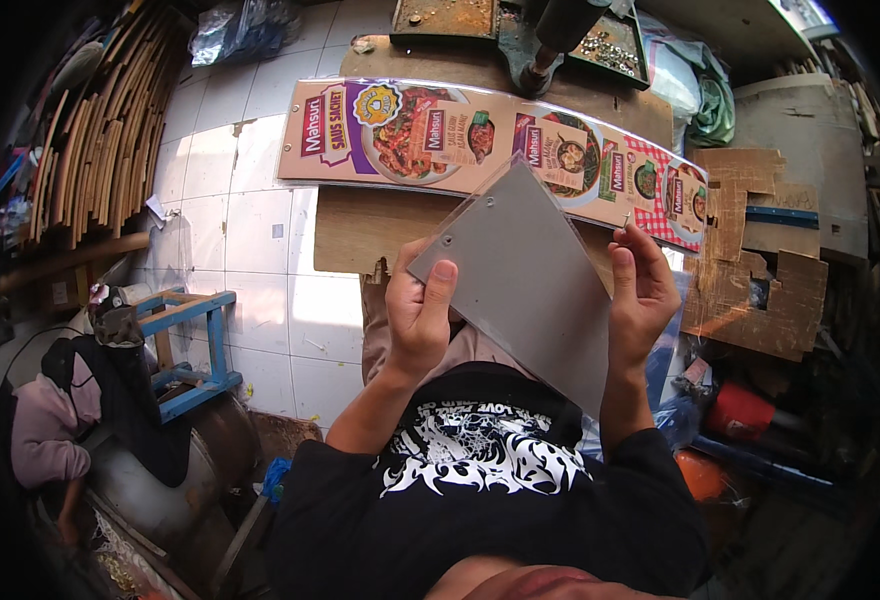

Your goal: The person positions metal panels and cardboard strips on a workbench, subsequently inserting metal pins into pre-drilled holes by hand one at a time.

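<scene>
A grey rectangular panel point(530, 270) with a clear film along its edges is held up tilted in front of me. Two small metal eyelets sit near its upper left edge. My left hand point(422, 310) is closed on that left corner, thumb on the grey face. My right hand point(642, 290) is by the panel's right edge, fingers curled and pinched together. A tiny thin thing shows at its fingertips, too small to name. Beyond the panel lies a long printed food sign point(380, 140) under clear film, with eyelets at its left end.
The sign rests on a wooden workbench point(360, 230). At the bench's far side stand a dark press tool point(545, 60) and trays point(610, 50) of small metal parts. Cut brown boards point(760, 290) are at right. Wooden strips point(110, 130) and a blue-framed stool point(195, 350) are at left.
</scene>
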`<state>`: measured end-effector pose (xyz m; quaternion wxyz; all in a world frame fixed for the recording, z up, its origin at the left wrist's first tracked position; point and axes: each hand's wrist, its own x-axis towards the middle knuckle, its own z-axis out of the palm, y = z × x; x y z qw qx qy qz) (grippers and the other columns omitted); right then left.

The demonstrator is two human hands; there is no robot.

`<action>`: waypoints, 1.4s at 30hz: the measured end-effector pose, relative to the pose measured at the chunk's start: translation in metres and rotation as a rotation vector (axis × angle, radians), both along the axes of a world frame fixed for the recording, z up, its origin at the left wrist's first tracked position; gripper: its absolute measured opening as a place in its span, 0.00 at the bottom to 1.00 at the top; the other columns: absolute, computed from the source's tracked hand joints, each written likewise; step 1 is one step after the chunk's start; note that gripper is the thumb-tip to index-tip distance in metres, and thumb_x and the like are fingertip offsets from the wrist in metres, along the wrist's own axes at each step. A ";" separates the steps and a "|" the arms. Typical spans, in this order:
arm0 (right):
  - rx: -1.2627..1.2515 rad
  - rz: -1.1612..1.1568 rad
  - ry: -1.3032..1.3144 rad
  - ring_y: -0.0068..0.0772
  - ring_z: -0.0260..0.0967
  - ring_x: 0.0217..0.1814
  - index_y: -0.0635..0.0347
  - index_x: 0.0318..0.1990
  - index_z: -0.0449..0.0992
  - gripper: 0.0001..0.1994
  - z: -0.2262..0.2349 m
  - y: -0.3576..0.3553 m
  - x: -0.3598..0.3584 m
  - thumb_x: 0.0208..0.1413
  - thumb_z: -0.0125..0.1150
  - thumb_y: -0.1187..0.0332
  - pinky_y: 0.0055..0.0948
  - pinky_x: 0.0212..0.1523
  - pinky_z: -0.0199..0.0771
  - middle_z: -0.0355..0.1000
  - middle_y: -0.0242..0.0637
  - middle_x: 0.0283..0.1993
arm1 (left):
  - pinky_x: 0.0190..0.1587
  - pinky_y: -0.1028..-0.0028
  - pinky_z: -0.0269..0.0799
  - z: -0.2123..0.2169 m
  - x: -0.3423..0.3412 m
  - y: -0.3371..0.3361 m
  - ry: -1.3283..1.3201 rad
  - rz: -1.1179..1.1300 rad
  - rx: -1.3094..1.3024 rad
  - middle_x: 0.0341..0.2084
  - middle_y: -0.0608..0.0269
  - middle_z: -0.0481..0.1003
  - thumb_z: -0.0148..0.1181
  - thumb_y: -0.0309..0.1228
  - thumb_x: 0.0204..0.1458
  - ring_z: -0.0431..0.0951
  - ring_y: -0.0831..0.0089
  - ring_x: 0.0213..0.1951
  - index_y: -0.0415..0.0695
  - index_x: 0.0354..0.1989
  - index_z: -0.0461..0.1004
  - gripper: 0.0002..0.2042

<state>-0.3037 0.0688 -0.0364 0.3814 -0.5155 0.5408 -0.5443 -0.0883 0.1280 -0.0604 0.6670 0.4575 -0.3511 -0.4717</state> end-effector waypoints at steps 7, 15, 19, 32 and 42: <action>-0.204 0.192 0.000 0.27 0.77 0.41 0.69 0.47 0.74 0.12 0.008 0.003 0.033 0.55 0.65 0.82 0.24 0.46 0.77 0.78 0.40 0.40 | 0.44 0.81 0.69 0.009 -0.007 -0.001 -0.048 -0.034 0.035 0.40 0.61 0.76 0.52 0.32 0.65 0.73 0.81 0.39 0.33 0.55 0.66 0.16; -0.394 0.291 0.380 0.34 0.74 0.30 0.64 0.51 0.77 0.22 0.017 0.003 0.070 0.45 0.68 0.83 0.29 0.33 0.75 0.77 0.40 0.31 | 0.48 0.76 0.72 0.007 -0.015 0.002 -0.148 -0.042 0.004 0.43 0.54 0.78 0.53 0.33 0.64 0.77 0.75 0.44 0.32 0.58 0.64 0.19; -0.410 0.310 0.428 0.35 0.73 0.30 0.64 0.49 0.78 0.20 0.018 0.004 0.068 0.45 0.68 0.83 0.30 0.31 0.73 0.76 0.39 0.30 | 0.49 0.75 0.73 0.004 -0.015 0.004 -0.110 -0.045 0.011 0.44 0.53 0.78 0.53 0.33 0.65 0.77 0.73 0.45 0.32 0.58 0.64 0.19; -0.393 0.284 0.380 0.36 0.71 0.27 0.63 0.43 0.80 0.16 0.015 0.010 0.074 0.43 0.68 0.83 0.29 0.28 0.71 0.74 0.38 0.29 | 0.47 0.75 0.74 0.008 -0.015 0.005 -0.171 -0.046 -0.029 0.42 0.51 0.80 0.53 0.30 0.64 0.79 0.72 0.44 0.33 0.59 0.63 0.19; -0.336 0.356 0.497 0.35 0.67 0.27 0.64 0.45 0.79 0.17 0.024 0.013 0.076 0.45 0.66 0.82 0.30 0.27 0.67 0.70 0.37 0.28 | 0.45 0.76 0.74 0.008 -0.012 0.006 -0.297 -0.061 -0.018 0.41 0.53 0.80 0.54 0.31 0.64 0.79 0.73 0.42 0.33 0.60 0.64 0.20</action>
